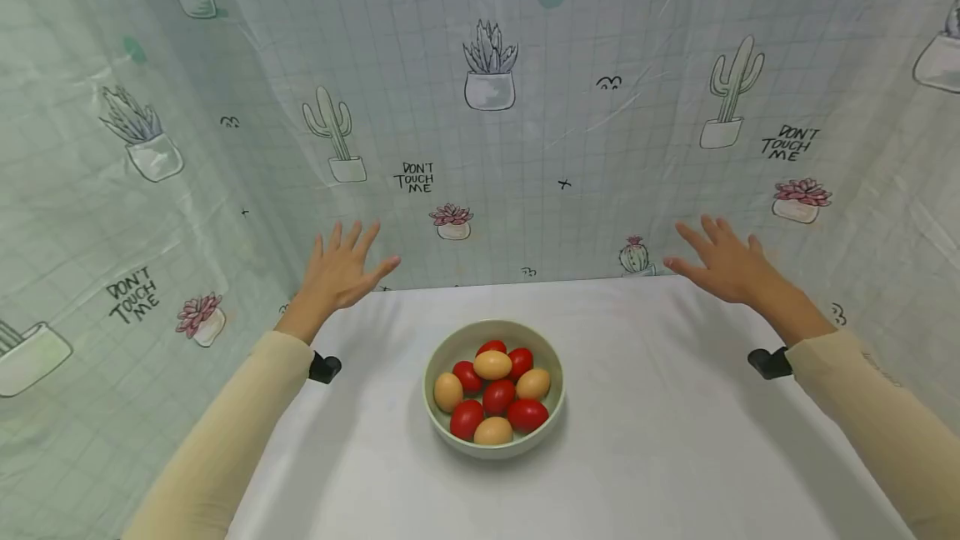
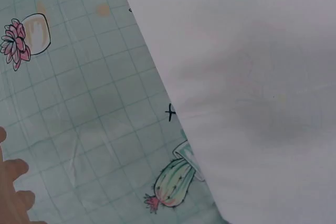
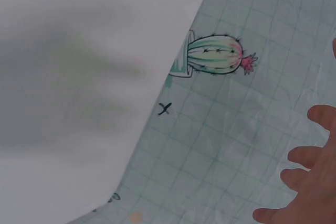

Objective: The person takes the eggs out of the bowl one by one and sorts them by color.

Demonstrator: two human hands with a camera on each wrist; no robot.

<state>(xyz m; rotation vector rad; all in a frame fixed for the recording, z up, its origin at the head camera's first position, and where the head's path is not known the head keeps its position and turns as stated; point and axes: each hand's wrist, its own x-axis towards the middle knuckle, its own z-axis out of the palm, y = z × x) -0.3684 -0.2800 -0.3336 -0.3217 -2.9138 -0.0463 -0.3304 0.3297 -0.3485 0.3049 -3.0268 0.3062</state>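
A pale green bowl (image 1: 431,407) stands on the white table, filled with several red eggs (image 1: 498,397) and several tan eggs (image 1: 492,365), all smooth and oval. Up and to the left of it, my left hand (image 1: 341,269) is held over the table's far left corner, fingers spread and nothing in them. On the other side, my right hand (image 1: 723,263) hovers near the far right corner, its fingers likewise spread and holding nothing. Only fingertips of the left hand (image 2: 14,184) show at the left wrist view's edge; right-hand fingers (image 3: 304,157) appear in the right wrist view.
The white table (image 1: 652,407) ends at a far edge just beyond the bowl. Behind and on both sides hangs a grid-patterned curtain (image 1: 525,157) printed with potted cacti and lettering. A small black wrist camera (image 1: 325,368) sits at the left cuff, another camera (image 1: 769,363) at the right.
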